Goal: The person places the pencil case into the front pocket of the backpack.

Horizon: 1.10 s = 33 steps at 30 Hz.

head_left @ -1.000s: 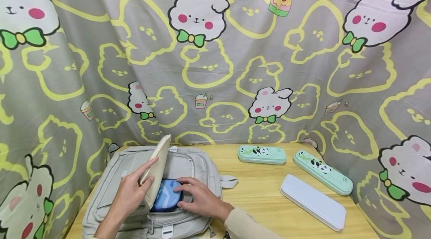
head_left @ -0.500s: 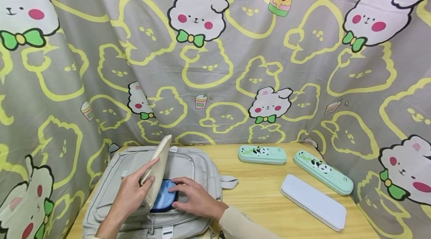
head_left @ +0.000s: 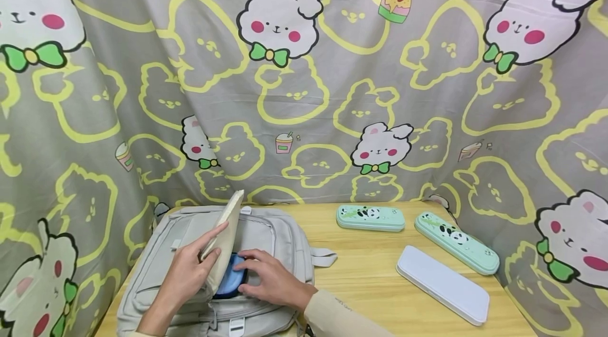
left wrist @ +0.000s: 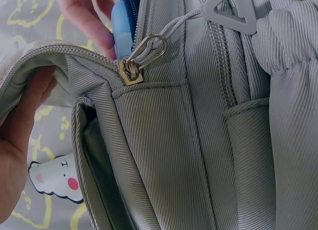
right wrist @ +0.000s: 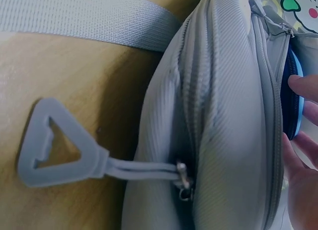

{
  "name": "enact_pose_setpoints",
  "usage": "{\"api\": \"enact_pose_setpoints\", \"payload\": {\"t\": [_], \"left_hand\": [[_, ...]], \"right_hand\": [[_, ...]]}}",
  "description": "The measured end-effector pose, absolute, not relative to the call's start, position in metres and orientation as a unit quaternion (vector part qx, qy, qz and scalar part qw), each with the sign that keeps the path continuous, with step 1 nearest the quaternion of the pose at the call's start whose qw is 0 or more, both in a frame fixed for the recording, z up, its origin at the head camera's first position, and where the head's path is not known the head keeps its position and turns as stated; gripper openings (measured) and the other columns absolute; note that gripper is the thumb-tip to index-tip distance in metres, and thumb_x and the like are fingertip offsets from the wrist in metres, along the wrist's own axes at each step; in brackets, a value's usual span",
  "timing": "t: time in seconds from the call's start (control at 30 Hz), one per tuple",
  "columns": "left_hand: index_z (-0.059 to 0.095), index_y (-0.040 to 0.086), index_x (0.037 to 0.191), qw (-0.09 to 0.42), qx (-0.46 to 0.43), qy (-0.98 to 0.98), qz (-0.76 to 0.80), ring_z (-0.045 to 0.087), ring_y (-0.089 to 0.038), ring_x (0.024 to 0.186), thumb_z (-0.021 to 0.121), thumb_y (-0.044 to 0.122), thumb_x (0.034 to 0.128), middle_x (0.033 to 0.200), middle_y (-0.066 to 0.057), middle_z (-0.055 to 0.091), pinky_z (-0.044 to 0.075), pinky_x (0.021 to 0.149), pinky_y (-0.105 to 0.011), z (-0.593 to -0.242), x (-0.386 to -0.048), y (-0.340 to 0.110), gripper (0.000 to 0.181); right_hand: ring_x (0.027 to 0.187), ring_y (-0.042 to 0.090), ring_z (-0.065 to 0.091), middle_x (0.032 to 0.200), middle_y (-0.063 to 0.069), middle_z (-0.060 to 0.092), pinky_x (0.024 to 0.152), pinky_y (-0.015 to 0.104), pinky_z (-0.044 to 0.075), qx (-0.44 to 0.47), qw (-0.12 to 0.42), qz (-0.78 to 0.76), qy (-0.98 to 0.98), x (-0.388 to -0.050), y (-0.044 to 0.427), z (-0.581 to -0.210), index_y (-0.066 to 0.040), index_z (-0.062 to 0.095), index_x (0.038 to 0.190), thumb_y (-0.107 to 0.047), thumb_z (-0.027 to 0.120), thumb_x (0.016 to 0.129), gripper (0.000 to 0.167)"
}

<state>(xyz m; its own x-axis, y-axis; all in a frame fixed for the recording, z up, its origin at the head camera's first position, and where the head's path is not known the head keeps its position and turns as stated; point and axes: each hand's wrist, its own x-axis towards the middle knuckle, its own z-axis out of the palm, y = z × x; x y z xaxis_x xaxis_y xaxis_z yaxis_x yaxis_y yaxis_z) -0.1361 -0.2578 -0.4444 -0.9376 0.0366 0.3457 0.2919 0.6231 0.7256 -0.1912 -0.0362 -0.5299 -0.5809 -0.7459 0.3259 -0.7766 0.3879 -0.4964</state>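
Note:
A grey backpack (head_left: 163, 242) lies on the table with its front pocket unzipped. My left hand (head_left: 185, 271) holds the raised pocket flap (head_left: 228, 237) up between thumb and fingers; the left wrist view shows fingers tucked under the flap's zippered edge. In the pocket opening sits a blue zippered case (head_left: 230, 280), its left side hidden behind the flap. My right hand (head_left: 275, 279) grips the right side of this case, fingers on top and thumb lower down. Its dark zipper edge shows beside my right fingertips (right wrist: 296, 83) in the right wrist view.
Two mint panda pencil cases, one at the back (head_left: 370, 218) and one at the right (head_left: 457, 242), lie on the wooden table. A pale lavender case (head_left: 442, 284) is in front of them. A strap (head_left: 324, 257) sticks out from the backpack's right side.
My right hand has moved left with the blue case, which has slid further behind the flap and into the pocket. The left hand keeps holding the flap, almost still.

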Motion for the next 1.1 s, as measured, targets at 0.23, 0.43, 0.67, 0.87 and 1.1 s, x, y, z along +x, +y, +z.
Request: {"api": "enact_pose_setpoints", "payload": {"t": [0.23,0.43,0.67,0.87,1.1], "left_hand": [[0.066,0.024,0.153,0.181,-0.105,-0.89,-0.404,0.062,-0.007,0.075,0.072,-0.005,0.0996,0.146,-0.025,0.068,0.049,0.057,-0.026,-0.4474,-0.1371,-0.2582,0.061],[0.067,0.024,0.152,0.189,-0.105,-0.895,-0.39,0.067,-0.012,0.096,0.074,-0.005,0.0987,0.144,-0.022,0.07,0.052,0.07,-0.025,-0.4492,-0.1367,-0.2582,0.061],[0.064,0.028,0.154,0.151,-0.102,-0.885,-0.428,0.049,-0.004,0.058,0.071,-0.002,0.1021,0.147,-0.026,0.067,0.045,0.05,-0.027,-0.4487,-0.1358,-0.2585,0.06],[0.066,0.026,0.153,0.167,-0.102,-0.891,-0.409,0.065,-0.009,0.085,0.073,-0.002,0.1007,0.145,-0.024,0.069,0.049,0.061,-0.026,-0.4506,-0.1357,-0.2565,0.059],[0.065,0.027,0.153,0.153,-0.098,-0.889,-0.421,0.06,-0.007,0.075,0.073,-0.002,0.101,0.149,-0.025,0.066,0.046,0.056,-0.027,-0.4512,-0.1353,-0.2533,0.06]], "right_hand": [[0.147,0.016,0.056,0.162,0.002,0.056,0.117,0.031,0.051,0.454,0.032,0.294,-0.84,-0.1908,-0.0415,-0.5281,-0.023,0.072,0.141,-0.035,0.074,0.106,0.037],[0.147,0.016,0.056,0.161,0.002,0.055,0.116,0.03,0.051,0.45,0.024,0.293,-0.843,-0.1895,-0.0414,-0.5277,-0.023,0.072,0.141,-0.034,0.075,0.106,0.037],[0.145,0.016,0.057,0.16,0.001,0.056,0.116,0.03,0.051,0.451,0.027,0.299,-0.84,-0.1887,-0.0392,-0.5296,-0.023,0.072,0.14,-0.034,0.076,0.105,0.037],[0.145,0.017,0.057,0.16,0.002,0.056,0.116,0.031,0.051,0.457,0.029,0.301,-0.837,-0.1873,-0.0364,-0.5311,-0.023,0.071,0.141,-0.034,0.075,0.105,0.037],[0.144,0.017,0.058,0.16,0.002,0.057,0.116,0.031,0.051,0.459,0.035,0.303,-0.834,-0.1857,-0.0321,-0.5324,-0.023,0.072,0.14,-0.033,0.076,0.105,0.037]]}}
